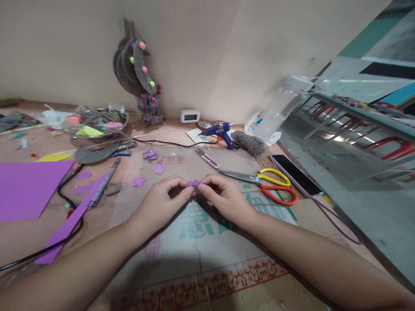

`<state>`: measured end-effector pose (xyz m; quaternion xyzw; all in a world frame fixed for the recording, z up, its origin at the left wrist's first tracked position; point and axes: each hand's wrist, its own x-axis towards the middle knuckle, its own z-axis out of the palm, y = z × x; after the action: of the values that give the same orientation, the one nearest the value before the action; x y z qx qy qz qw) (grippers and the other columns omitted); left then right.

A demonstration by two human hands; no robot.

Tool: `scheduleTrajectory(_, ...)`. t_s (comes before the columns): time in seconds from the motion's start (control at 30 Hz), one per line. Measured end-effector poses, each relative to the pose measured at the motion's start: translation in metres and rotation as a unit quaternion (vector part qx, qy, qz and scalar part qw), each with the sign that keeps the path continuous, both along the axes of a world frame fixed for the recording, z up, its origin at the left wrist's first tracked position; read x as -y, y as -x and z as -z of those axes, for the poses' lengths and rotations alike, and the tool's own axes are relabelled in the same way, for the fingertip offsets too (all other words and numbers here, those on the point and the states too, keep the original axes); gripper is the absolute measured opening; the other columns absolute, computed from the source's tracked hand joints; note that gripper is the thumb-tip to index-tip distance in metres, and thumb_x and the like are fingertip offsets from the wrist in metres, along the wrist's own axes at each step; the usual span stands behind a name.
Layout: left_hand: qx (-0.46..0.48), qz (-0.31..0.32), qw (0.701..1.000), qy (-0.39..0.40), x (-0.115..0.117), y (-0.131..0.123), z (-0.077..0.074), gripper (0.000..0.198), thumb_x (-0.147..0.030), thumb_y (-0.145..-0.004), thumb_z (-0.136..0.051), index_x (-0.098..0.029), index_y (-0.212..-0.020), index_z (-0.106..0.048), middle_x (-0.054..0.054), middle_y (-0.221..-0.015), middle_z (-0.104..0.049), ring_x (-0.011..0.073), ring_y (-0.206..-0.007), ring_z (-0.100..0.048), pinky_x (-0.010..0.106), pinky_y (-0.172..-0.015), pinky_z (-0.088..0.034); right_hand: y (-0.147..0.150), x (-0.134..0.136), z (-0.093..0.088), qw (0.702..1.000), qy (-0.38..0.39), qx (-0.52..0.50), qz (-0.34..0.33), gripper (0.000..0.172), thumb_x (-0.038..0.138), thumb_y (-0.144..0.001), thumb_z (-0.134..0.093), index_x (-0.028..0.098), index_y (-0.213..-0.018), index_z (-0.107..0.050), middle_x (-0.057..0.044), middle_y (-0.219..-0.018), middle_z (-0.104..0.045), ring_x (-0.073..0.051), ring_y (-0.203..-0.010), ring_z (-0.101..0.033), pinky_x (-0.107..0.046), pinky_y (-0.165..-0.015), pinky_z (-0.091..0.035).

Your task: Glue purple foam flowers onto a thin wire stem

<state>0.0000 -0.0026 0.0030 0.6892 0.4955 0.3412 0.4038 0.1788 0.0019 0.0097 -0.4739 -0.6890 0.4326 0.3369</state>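
Note:
A small purple paper flower (193,185) is pinched between my two hands over the cardboard. The thumb and fingers of my left hand (165,198) close on its left side. On its right side, the thumb and fingertips of my right hand (225,198) grip it too. Just left of my hands lie loose purple flower cutouts (158,169), with a darker layered flower (149,154) behind them. Pink-handled thread snips (207,159) rest beyond my fingers. Scissors (259,177) with one yellow and one red-orange handle lie beside my right hand.
A blue glue gun (220,133), grey yarn (249,143) and a small clock (189,115) stand toward the wall. A phone (296,175) lies near the table's right edge. Purple sheets (29,188), a pen (105,183), a black cord (63,185) and a filled bowl (125,123) occupy the left.

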Motion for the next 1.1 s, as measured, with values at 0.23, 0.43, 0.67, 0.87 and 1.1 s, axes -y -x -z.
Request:
scheduleTrajectory(0.23, -0.003, 0.004, 1.0, 0.005, -0.0004, 0.0001, -0.0004, 0.022, -0.036, -0.085, -0.052, -0.019, -0.076, -0.063, -0.001, -0.074, -0.065, 0.0153, -0.072, -0.058, 0.026, -0.067, -0.043, 0.0002, -0.0011, -0.0005, 1.0, 0.021, 0.001, 0.007, 0.014, 0.029, -0.079, -0.059, 0.016, -0.075, -0.061, 0.001, -0.067, -0.06, -0.01, -0.059, -0.051, -0.023, -0.059, -0.042)
scheduleTrajectory(0.43, 0.017, 0.018, 1.0, 0.014, -0.0014, 0.0011, 0.0023, 0.022, -0.037, -0.086, -0.053, -0.019, -0.081, -0.066, 0.0, -0.079, -0.067, 0.0159, -0.077, -0.06, 0.026, -0.071, -0.044, 0.0002, -0.0015, 0.0023, 0.998, 0.045, -0.029, 0.019, 0.016, 0.032, -0.08, -0.058, 0.016, -0.075, -0.059, 0.001, -0.065, -0.057, -0.01, -0.057, -0.05, -0.023, -0.056, -0.041)
scheduleTrajectory(0.67, 0.077, -0.026, 0.996, 0.024, -0.0036, 0.0032, 0.0071, 0.029, -0.04, -0.091, -0.044, -0.019, -0.087, -0.063, 0.0, -0.079, -0.065, 0.015, -0.078, -0.059, 0.026, -0.071, -0.044, 0.0009, -0.0004, 0.0009, 0.997, 0.063, -0.048, 0.021, 0.016, 0.032, -0.079, -0.06, 0.016, -0.074, -0.058, 0.001, -0.065, -0.057, -0.01, -0.058, -0.05, -0.023, -0.056, -0.041)
scheduleTrajectory(0.87, 0.092, -0.02, 0.995, 0.038, -0.0033, 0.0028, 0.0054, 0.025, -0.04, -0.087, -0.051, -0.019, -0.078, -0.06, -0.003, -0.072, -0.06, 0.0131, -0.071, -0.055, 0.024, -0.066, -0.041, 0.0015, -0.0005, 0.0002, 0.998, 0.058, -0.037, 0.003, 0.017, 0.032, -0.079, -0.06, 0.016, -0.073, -0.058, 0.001, -0.065, -0.058, -0.009, -0.057, -0.049, -0.022, -0.055, -0.04)
scheduleTrajectory(1.1, 0.128, -0.06, 0.989, 0.044, -0.0059, 0.0031, 0.004, 0.021, -0.038, -0.084, -0.054, -0.019, -0.075, -0.052, -0.003, -0.069, -0.055, 0.0137, -0.069, -0.052, 0.026, -0.066, -0.041, 0.0008, 0.0006, 0.0002, 0.998, 0.054, -0.032, 0.01, 0.019, 0.033, -0.08, -0.06, 0.015, -0.074, -0.059, -0.001, -0.068, -0.061, -0.009, -0.058, -0.052, -0.022, -0.055, -0.041)
